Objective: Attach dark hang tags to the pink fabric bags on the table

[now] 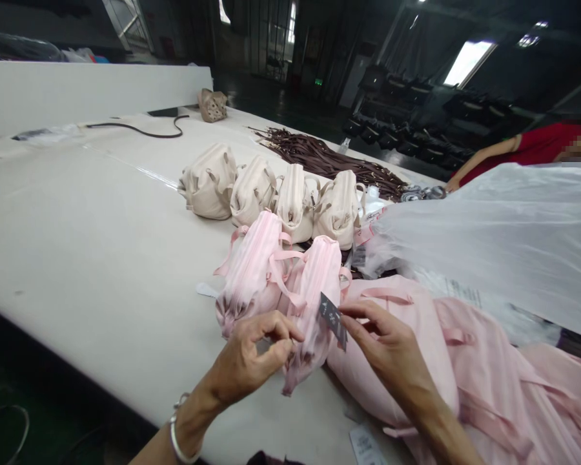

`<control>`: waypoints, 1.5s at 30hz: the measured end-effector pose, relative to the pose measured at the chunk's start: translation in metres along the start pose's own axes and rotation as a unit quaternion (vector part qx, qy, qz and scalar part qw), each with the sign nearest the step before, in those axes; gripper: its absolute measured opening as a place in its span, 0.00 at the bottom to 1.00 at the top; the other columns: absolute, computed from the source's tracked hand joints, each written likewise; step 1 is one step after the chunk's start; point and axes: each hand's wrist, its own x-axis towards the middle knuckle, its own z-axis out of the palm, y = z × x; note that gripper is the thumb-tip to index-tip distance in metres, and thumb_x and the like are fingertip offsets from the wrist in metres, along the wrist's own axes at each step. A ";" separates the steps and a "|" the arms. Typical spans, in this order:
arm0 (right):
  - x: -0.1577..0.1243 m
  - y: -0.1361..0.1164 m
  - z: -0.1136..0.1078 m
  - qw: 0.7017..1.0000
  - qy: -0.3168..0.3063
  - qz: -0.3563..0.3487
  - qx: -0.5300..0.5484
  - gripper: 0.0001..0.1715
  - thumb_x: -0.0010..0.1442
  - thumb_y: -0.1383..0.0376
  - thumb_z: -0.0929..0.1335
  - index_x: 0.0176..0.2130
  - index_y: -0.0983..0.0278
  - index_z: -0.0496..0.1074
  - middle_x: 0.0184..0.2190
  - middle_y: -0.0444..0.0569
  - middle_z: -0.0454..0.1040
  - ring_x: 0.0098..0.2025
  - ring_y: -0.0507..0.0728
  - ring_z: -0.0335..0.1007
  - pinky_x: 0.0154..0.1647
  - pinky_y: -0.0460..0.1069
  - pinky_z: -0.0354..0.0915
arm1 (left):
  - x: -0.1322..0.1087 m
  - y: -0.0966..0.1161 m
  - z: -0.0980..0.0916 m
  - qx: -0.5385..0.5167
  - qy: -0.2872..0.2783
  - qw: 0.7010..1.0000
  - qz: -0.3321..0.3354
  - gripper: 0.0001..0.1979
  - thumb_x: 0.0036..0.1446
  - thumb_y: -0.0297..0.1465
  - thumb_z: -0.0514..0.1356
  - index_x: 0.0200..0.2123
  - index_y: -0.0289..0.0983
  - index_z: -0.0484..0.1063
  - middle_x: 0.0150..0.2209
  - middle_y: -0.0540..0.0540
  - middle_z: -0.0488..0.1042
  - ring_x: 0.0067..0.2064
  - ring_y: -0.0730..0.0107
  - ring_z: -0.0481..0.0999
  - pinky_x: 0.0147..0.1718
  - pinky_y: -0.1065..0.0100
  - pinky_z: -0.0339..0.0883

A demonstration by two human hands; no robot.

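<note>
Between the thumb and fingers of my right hand (385, 336) is a dark grey hang tag (334, 321) with pale print. My left hand (259, 349), a bracelet on its wrist, is pinched closed just left of the tag; what it grips is too small to make out. Both hands are over the near end of a pink bag (323, 261) that stands upright with its zip on top. A second pink bag (260, 248) stands close on its left. More pink bags (407, 310) lie heaped to the right, partly behind my right forearm.
Several beige bags (295, 200) stand in a row behind the pink ones. Dark brown straps (324, 155) are piled farther back. A large clear plastic bag (489, 226) covers the right side. A person in a red top (537, 145) is at the far right. The white table's front edge (72, 355) runs along the left.
</note>
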 end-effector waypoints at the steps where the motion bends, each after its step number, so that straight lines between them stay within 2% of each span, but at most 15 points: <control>1: -0.003 0.008 0.000 1.000 -0.005 -0.003 -0.007 0.07 0.62 0.61 0.68 0.39 0.59 0.76 0.39 0.48 0.78 0.40 0.57 0.74 0.39 0.49 0.70 | 0.001 -0.003 0.000 -0.035 -0.003 0.999 -0.019 0.07 0.59 0.25 0.56 0.27 0.36 0.68 0.36 0.45 0.78 0.36 0.68 0.77 0.38 0.69 0.70; 4: -0.010 0.027 0.009 0.999 0.017 -0.036 -0.029 0.07 0.62 0.62 0.69 0.41 0.59 0.75 0.43 0.49 0.77 0.47 0.59 0.72 0.50 0.54 0.68 | 0.001 -0.013 0.001 -0.113 0.005 0.993 -0.040 0.09 0.59 0.28 0.57 0.26 0.35 0.68 0.34 0.44 0.77 0.36 0.67 0.76 0.36 0.69 0.69; 6: -0.007 0.033 0.019 0.997 0.052 -0.047 -0.032 0.08 0.62 0.62 0.68 0.42 0.59 0.75 0.45 0.50 0.76 0.49 0.60 0.71 0.53 0.55 0.66 | 0.000 -0.017 0.003 -0.169 0.003 0.984 -0.051 0.09 0.59 0.30 0.58 0.26 0.34 0.69 0.36 0.42 0.78 0.37 0.65 0.77 0.34 0.69 0.69; 8: 0.001 0.034 0.028 0.995 0.077 -0.051 -0.026 0.08 0.62 0.62 0.68 0.43 0.59 0.75 0.44 0.50 0.77 0.47 0.60 0.72 0.52 0.55 0.67 | -0.001 -0.019 0.005 -0.222 -0.003 0.973 -0.059 0.11 0.59 0.32 0.60 0.26 0.34 0.69 0.39 0.40 0.77 0.35 0.65 0.77 0.32 0.70 0.69; 11: 0.017 0.033 0.039 0.997 0.071 -0.043 -0.011 0.10 0.61 0.64 0.68 0.43 0.60 0.75 0.41 0.50 0.77 0.41 0.59 0.73 0.46 0.54 0.69 | -0.001 -0.021 0.007 -0.277 0.003 0.960 -0.047 0.13 0.59 0.34 0.62 0.25 0.34 0.67 0.38 0.42 0.76 0.32 0.69 0.75 0.32 0.70 0.69; 16: 0.031 0.042 0.052 0.998 0.058 -0.024 -0.012 0.07 0.59 0.67 0.68 0.38 0.61 0.77 0.35 0.48 0.77 0.38 0.58 0.73 0.42 0.52 0.68 | 0.001 -0.022 0.004 -0.308 0.002 0.952 0.004 0.12 0.54 0.37 0.68 0.34 0.35 0.73 0.37 0.45 0.72 0.36 0.70 0.74 0.37 0.71 0.69; 21: 0.031 0.047 0.063 0.997 0.060 -0.047 -0.008 0.06 0.58 0.68 0.70 0.37 0.61 0.77 0.33 0.47 0.76 0.35 0.56 0.72 0.40 0.50 0.67 | 0.003 -0.018 0.001 -0.299 -0.002 0.954 -0.025 0.11 0.55 0.36 0.67 0.37 0.35 0.76 0.36 0.45 0.73 0.35 0.70 0.75 0.36 0.70 0.72; 24: 0.032 0.045 0.067 0.997 0.063 -0.054 0.000 0.05 0.59 0.69 0.70 0.36 0.61 0.77 0.33 0.46 0.75 0.35 0.55 0.72 0.39 0.50 0.67 | 0.006 -0.015 0.003 -0.278 0.029 0.957 -0.077 0.11 0.56 0.36 0.67 0.33 0.34 0.74 0.31 0.46 0.74 0.29 0.72 0.75 0.30 0.73 0.71; 27: 0.034 0.043 0.071 0.995 0.063 -0.075 -0.006 0.05 0.60 0.70 0.69 0.35 0.61 0.76 0.33 0.46 0.75 0.36 0.55 0.72 0.39 0.49 0.66 | 0.008 -0.014 0.006 -0.259 0.064 0.957 -0.116 0.12 0.55 0.36 0.67 0.36 0.35 0.72 0.26 0.49 0.75 0.25 0.73 0.75 0.25 0.75 0.68; 34: 0.037 0.046 0.080 0.993 0.076 -0.092 -0.002 0.04 0.60 0.70 0.69 0.35 0.61 0.75 0.31 0.45 0.74 0.35 0.54 0.72 0.38 0.48 0.65 | 0.006 -0.016 0.001 -0.116 0.078 0.990 -0.023 0.08 0.59 0.35 0.63 0.33 0.36 0.75 0.28 0.49 0.73 0.26 0.75 0.72 0.25 0.76 0.66; 37: 0.038 0.044 0.083 0.990 0.082 -0.111 -0.007 0.05 0.61 0.70 0.68 0.35 0.61 0.74 0.31 0.45 0.74 0.35 0.54 0.71 0.38 0.47 0.65 | 0.006 -0.013 0.000 -0.066 0.094 0.993 -0.019 0.08 0.59 0.34 0.62 0.31 0.36 0.75 0.28 0.49 0.71 0.28 0.76 0.70 0.26 0.77 0.64; 42: 0.038 0.039 0.087 0.986 0.087 -0.136 -0.037 0.06 0.64 0.69 0.66 0.37 0.61 0.73 0.32 0.46 0.72 0.36 0.54 0.70 0.39 0.48 0.64 | 0.007 -0.010 -0.001 -0.049 0.113 0.992 -0.033 0.10 0.60 0.36 0.61 0.31 0.35 0.74 0.28 0.49 0.71 0.28 0.74 0.67 0.26 0.75 0.61; 45: 0.038 0.035 0.087 0.987 0.078 -0.127 -0.057 0.08 0.64 0.69 0.64 0.36 0.62 0.72 0.32 0.47 0.71 0.35 0.55 0.69 0.38 0.49 0.63 | 0.008 -0.011 -0.001 -0.037 0.120 0.991 -0.037 0.10 0.59 0.36 0.61 0.31 0.35 0.75 0.28 0.48 0.71 0.27 0.74 0.66 0.26 0.74 0.61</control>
